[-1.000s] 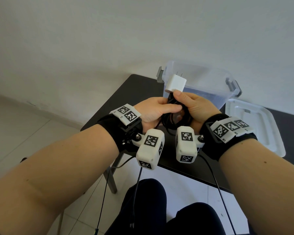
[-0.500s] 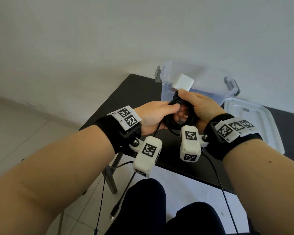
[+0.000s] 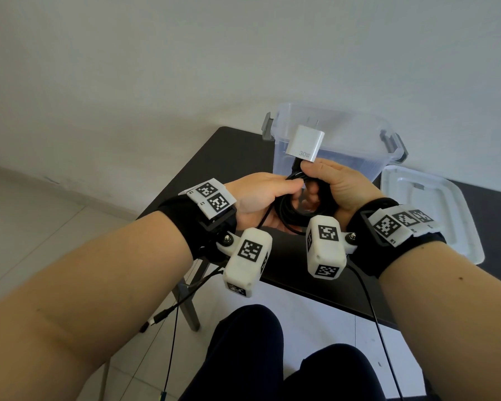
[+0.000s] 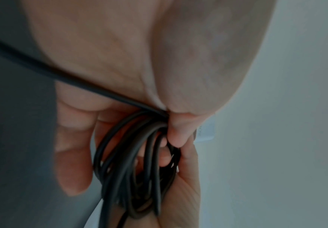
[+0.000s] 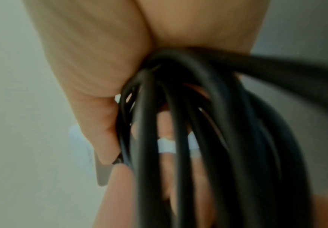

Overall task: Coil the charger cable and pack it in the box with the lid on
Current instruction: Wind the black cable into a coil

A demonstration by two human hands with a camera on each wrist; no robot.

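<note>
Black loops of the charger cable (image 3: 297, 211) sit bunched between both hands above the near edge of the dark table (image 3: 229, 157), held off the surface so the turns can hang and stack freely. In the head view the right hand (image 3: 334, 191) curls round the bundle near its top, thumb pressing the strands just below the white adapter (image 3: 305, 143), which stands upright above the fist; keeping the heavy plug end pinned there likely stops the coil from springing apart. From its wrist view the left hand (image 4: 120, 108) pinches the strands where they gather, thumb against fingers, while one loose strand runs back across its palm toward the wrist, probably the tail yet to be wound. That tail's connector (image 3: 156, 319) dangles below the table edge. Beyond the hands the clear box (image 3: 359, 146) stands open, near enough to drop the coil in, and its lid (image 3: 434, 209) lies flat just beside it on the right, ready for closing afterwards
</note>
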